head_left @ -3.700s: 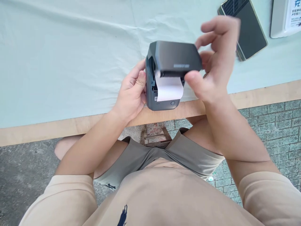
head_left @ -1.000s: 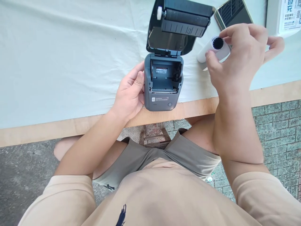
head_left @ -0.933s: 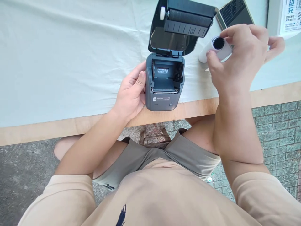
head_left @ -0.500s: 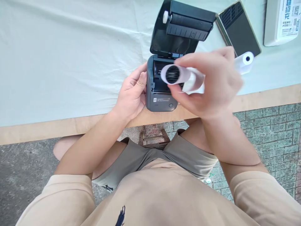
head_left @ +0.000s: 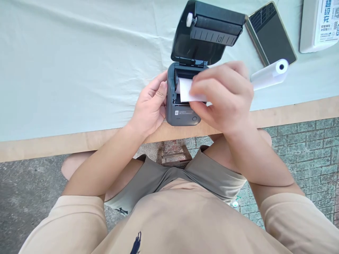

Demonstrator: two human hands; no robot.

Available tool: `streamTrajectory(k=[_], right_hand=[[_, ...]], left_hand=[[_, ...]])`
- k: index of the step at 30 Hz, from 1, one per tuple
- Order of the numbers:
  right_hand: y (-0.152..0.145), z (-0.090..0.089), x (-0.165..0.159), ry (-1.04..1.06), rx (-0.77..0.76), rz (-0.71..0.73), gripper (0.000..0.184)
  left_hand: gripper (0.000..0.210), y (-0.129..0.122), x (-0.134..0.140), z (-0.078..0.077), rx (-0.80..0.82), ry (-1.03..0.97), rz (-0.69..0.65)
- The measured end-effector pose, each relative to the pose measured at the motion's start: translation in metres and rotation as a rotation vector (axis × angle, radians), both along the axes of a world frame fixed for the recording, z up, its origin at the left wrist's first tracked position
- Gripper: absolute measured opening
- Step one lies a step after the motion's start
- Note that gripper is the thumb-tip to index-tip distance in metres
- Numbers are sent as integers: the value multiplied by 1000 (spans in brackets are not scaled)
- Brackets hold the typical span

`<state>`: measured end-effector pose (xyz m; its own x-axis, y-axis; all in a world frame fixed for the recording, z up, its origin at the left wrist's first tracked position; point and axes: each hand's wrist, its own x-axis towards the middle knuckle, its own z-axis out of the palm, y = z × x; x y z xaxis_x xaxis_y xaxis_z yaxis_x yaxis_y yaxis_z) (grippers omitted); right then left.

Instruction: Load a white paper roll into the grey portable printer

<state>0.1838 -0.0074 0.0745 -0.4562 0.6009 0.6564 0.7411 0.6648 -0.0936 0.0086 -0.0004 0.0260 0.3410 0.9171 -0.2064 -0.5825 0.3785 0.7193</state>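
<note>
Currently a white paper roll [head_left: 178, 86] is sitting in the bay of the printer [head_left: 182, 118], its loose end [head_left: 185, 95] showing toward the front. The right hand [head_left: 221, 97], mostly closed, is holding the paper between bent fingers and thumb. The left hand [head_left: 150, 106] is curling around the printer's left side, gripping it. Behind the bay, the lid [head_left: 193, 49] is standing raised. To the right, a second roll [head_left: 268, 76] is lying just beside a phone [head_left: 277, 38], and a white box [head_left: 309, 28] is resting beyond.
</note>
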Motion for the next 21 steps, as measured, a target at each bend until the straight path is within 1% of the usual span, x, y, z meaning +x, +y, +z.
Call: streamTrajectory(k=[2, 5, 7, 9, 11, 12, 13, 15, 17, 18, 19, 21], right_hand=[[-3, -3, 3, -12, 57, 58, 10], [-10, -8, 4, -33, 57, 162, 12], [-15, -12, 3, -26, 49, 182, 14], [-18, -17, 3, -28, 30, 172, 14], [-20, -22, 5, -21, -2, 178, 16], [-21, -23, 6, -4, -15, 190, 19], [-20, -24, 7, 15, -24, 201, 23], [-19, -23, 11, 78, -49, 215, 23], [-16, -20, 15, 196, -97, 204, 17], [-14, -18, 17, 283, -126, 173, 16], [-12, -16, 18, 378, -168, 121, 18], [-9, -14, 20, 519, -274, -4, 29]], left_hand=[[25, -1, 1, 2, -14, -14, 13], [26, -1, 2, 4, 12, -29, -1], [26, -1, 1, 6, 24, -23, -1], [26, -2, 0, 5, 23, -2, 16], [21, -1, -2, 2, 47, 13, -9], [21, -1, -2, -1, 63, 30, -44], [27, -1, -3, -4, 124, 29, -68], [53, 1, -5, -11, 220, 104, -76], [65, 3, -6, -17, 222, 197, -65], [67, 3, -6, -19, 218, 222, -63], [68, 4, -6, -20, 213, 231, -66], [70, 4, -6, -20, 223, 214, -75]])
